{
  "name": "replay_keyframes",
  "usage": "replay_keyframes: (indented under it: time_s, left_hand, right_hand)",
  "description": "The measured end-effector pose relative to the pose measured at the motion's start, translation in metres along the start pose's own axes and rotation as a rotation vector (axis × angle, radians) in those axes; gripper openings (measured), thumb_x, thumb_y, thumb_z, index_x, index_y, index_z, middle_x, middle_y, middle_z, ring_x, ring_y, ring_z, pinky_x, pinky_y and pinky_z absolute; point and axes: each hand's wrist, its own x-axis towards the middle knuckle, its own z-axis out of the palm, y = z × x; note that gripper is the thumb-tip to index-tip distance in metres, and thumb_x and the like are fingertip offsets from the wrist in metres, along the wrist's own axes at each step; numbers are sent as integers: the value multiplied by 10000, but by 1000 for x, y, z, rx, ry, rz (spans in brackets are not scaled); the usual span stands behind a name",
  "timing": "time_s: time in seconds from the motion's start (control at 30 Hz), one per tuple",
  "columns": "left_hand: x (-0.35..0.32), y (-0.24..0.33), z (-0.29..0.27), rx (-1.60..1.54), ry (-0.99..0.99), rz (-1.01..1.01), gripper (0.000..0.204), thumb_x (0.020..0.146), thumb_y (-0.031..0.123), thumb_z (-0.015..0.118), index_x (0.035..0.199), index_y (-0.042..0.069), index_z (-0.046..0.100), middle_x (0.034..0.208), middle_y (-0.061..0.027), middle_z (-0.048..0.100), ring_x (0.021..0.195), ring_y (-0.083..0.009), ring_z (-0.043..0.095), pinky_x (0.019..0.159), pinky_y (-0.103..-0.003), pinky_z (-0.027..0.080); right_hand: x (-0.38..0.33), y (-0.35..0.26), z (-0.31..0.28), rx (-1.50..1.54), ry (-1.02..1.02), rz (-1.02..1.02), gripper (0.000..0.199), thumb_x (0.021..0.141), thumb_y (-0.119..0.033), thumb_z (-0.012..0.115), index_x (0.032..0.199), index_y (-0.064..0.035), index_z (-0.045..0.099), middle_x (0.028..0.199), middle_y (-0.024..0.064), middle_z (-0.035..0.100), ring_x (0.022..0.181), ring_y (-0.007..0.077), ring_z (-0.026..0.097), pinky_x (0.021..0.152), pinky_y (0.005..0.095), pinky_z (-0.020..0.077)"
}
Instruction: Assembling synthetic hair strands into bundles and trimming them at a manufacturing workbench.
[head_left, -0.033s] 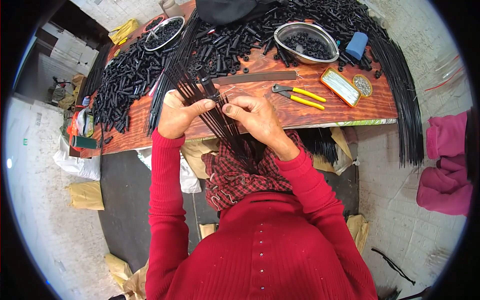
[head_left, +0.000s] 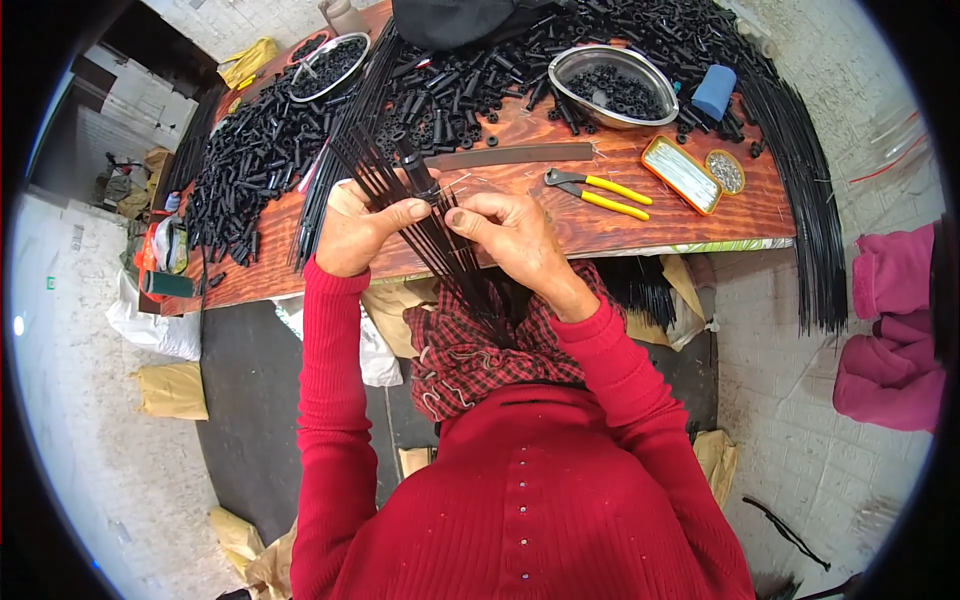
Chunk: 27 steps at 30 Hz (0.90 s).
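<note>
A bundle of thin black umbrella ribs (head_left: pixel 452 265) slants from above the table's near edge down to my lap. Near its upper part is a black plastic tube-shaped runner (head_left: pixel 413 166). My left hand (head_left: pixel 350 228) is closed around the runner and the ribs beside it, thumb pressed on their near side. Just right of it, my right hand (head_left: pixel 515 240) pinches at the ribs below the runner with thumb and forefinger. A short pale wire end sticks out between the hands. What exactly the right fingertips pinch is too small to make out.
On the wooden table (head_left: pixel 350 262) lie yellow-handled pincers (head_left: pixel 605 195), an orange-edged box of pale pins (head_left: pixel 682 174) and a metal bowl of black rings (head_left: pixel 655 108). Heaps of black tube parts (head_left: pixel 225 190) and long black rods (head_left: pixel 815 230) surround them. A checked cloth (head_left: pixel 460 365) covers my lap.
</note>
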Motion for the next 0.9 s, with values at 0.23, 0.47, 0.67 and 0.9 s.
replay_keyframes:
  time_s: [0.23, 0.47, 0.67, 0.9]
  left_hand:
    - [-2, 0, -4, -32, -56, 16, 320, 783, 10, 728, 1092, -37, 661, 953, -89, 700, 880, -160, 652, 824, -296, 517]
    - [4, -4, -8, -43, -89, -7, 330, 775, 9, 732, 1092, -40, 655, 957, -92, 699, 873, -161, 656, 811, -293, 524]
    - [5, 1, 0, -37, -37, -13, 339, 781, 17, 733, 1105, -32, 646, 985, -90, 696, 898, -165, 655, 826, -301, 525]
    - [7, -2, 2, -30, -14, 48, 331, 788, 9, 726, 1107, -31, 645, 1014, -92, 689, 920, -167, 646, 857, -310, 515]
  right_hand:
    - [0, -2, 2, 6, -10, 50, 207, 853, -223, 683, 883, -23, 728, 650, 29, 643, 581, 78, 556, 537, 282, 430]
    - [-1, 0, 7, -65, 26, 10, 202, 836, -220, 691, 820, -19, 707, 627, 71, 621, 572, 111, 560, 538, 300, 422]
    - [-7, -6, 3, -52, 32, -32, 184, 903, -174, 657, 882, 5, 695, 641, -59, 527, 598, 34, 448, 520, 238, 363]
    - [-5, 6, 6, 8, 83, -97, 161, 908, -146, 647, 912, 6, 699, 695, -40, 596, 653, 34, 495, 564, 229, 407]
